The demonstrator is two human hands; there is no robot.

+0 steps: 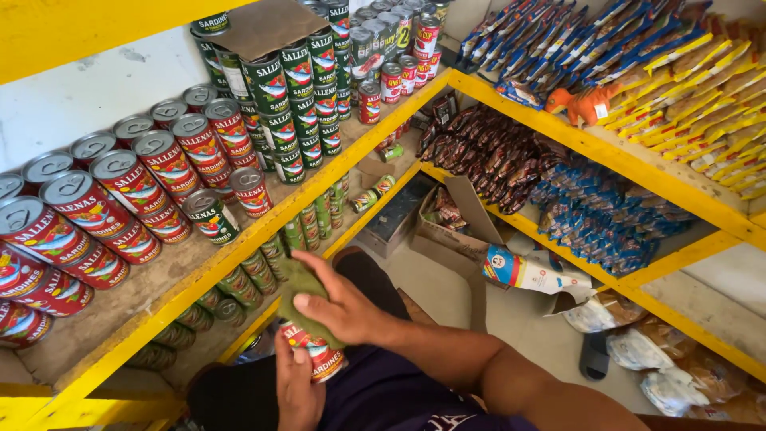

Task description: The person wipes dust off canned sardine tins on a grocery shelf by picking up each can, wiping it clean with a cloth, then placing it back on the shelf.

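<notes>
Left hand [297, 391] cups a red-labelled can [319, 356] from below, steadying it at lap level; right hand [339, 307] presses an olive cloth [299, 289] over its top, fingers closed on the fabric; stacked tins [120, 199] fill yellow shelf [239, 254] nearby.

Bare forearms with no sleeves or jewellery showing, bare hands [319, 335], and dark purple clothing below.

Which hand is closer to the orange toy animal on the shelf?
The right hand. It lies on top of the red can, pressing a green cloth, below-left of the orange toy animal. The left hand grips the can lower down, farther away.
</notes>
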